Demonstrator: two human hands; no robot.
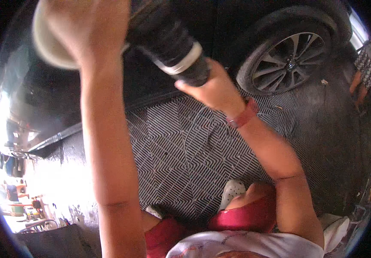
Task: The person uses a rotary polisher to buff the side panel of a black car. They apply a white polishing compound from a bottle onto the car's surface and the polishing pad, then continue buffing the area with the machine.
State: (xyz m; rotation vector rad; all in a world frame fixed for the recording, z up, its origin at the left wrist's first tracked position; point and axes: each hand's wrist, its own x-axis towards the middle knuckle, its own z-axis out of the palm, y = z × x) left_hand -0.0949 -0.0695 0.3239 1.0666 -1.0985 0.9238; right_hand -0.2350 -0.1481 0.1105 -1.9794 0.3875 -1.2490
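Head view: right hand (216,88) wrapped around a black polisher (174,45), left hand (84,28) over its pale pad (50,49), grip unclear.

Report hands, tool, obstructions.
Right hand gripping polisher by rear end; left hand over its pale round pad. Polisher at dark car's side. Left hand partly hiding pad.

We see matt black plastic on the power tool (173,42), with a smooth pale band (186,60). The car panel (35,96) looks glossy, its wheel (291,65) smooth metal, the tyre (245,78) matt rubber. The floor mats (185,159) look like ridged plastic; our red shorts (245,218) and pale shirt (275,244) are cloth.
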